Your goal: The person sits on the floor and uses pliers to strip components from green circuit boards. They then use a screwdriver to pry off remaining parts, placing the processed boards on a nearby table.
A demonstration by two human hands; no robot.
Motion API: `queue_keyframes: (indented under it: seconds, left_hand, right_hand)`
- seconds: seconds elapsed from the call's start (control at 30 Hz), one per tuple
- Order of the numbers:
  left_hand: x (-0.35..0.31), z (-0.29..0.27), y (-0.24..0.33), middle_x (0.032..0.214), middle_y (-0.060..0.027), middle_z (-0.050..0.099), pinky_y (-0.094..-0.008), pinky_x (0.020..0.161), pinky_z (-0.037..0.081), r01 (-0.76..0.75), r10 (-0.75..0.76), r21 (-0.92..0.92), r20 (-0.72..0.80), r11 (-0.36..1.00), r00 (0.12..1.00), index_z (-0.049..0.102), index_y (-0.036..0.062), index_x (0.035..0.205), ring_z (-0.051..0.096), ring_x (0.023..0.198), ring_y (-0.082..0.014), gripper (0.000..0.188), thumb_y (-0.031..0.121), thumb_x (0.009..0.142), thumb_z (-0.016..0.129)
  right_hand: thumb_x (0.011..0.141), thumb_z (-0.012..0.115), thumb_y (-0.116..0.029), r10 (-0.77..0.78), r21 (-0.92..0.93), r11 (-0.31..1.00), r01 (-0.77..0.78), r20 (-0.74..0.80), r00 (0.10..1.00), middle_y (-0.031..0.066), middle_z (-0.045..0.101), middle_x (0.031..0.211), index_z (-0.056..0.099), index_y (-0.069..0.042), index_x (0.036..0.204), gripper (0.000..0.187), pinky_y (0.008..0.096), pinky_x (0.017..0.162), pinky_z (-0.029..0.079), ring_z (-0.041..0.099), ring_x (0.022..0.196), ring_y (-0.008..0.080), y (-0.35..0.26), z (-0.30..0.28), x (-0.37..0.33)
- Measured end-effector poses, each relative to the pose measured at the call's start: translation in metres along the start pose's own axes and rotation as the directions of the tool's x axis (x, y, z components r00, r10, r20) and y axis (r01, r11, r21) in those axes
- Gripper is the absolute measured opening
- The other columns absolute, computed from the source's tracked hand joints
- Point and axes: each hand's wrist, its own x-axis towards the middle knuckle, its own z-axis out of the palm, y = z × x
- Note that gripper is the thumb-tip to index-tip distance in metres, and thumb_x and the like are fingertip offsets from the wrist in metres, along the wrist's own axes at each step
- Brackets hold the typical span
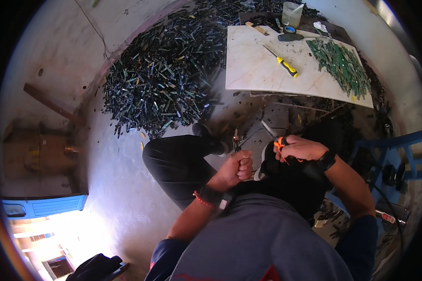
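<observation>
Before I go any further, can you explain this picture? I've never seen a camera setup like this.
There's no machine here, just someone's two bare hands. The picture comes from the left of two fisheye cameras worn on that person's head, looking down, so straight edges bend near the rim. The left hand grips a small dark object with a coppery tip, too small to identify. The right hand holds an orange-handled metal tool, probably scissors. Beyond them, a pale rectangular board bears a yellow-and-black screwdriver and a pile of thin green strips. To its left, a large heap of dark strips covers part of the floor.
</observation>
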Motion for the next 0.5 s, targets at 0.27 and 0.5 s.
queue_keyframes:
  seconds: [0.27,0.5]
  left_hand:
    - [-0.006,0.003,-0.003,0.055,0.0026,0.035,-0.0223,0.038,0.024,-0.004,0.014,-0.086,0.116,0.996,0.993,0.038,0.0130,0.063,0.027,0.041,-0.0075,0.031,0.022,0.093,0.040]
    - [-0.001,0.003,-0.004,0.056,0.0022,0.036,-0.0222,0.037,0.024,0.022,-0.013,-0.056,0.145,0.998,0.989,0.040,0.0120,0.065,0.027,0.040,-0.0073,0.030,0.024,0.092,0.042]
  right_hand:
    - [0.080,0.051,-0.024,-0.189,-0.673,0.740,0.021,-0.178,0.966,0.0242,0.060,0.079,0.049,0.003,0.092,0.030,0.0475,0.068,0.047,0.058,0.077,0.0438,-0.016,0.040,-0.004]
    - [0.078,0.054,-0.019,-0.263,-0.696,0.715,0.065,-0.181,0.948,0.0227,0.060,0.078,0.050,0.002,0.099,0.030,0.0457,0.069,0.047,0.058,0.077,0.0423,-0.006,0.051,-0.005]
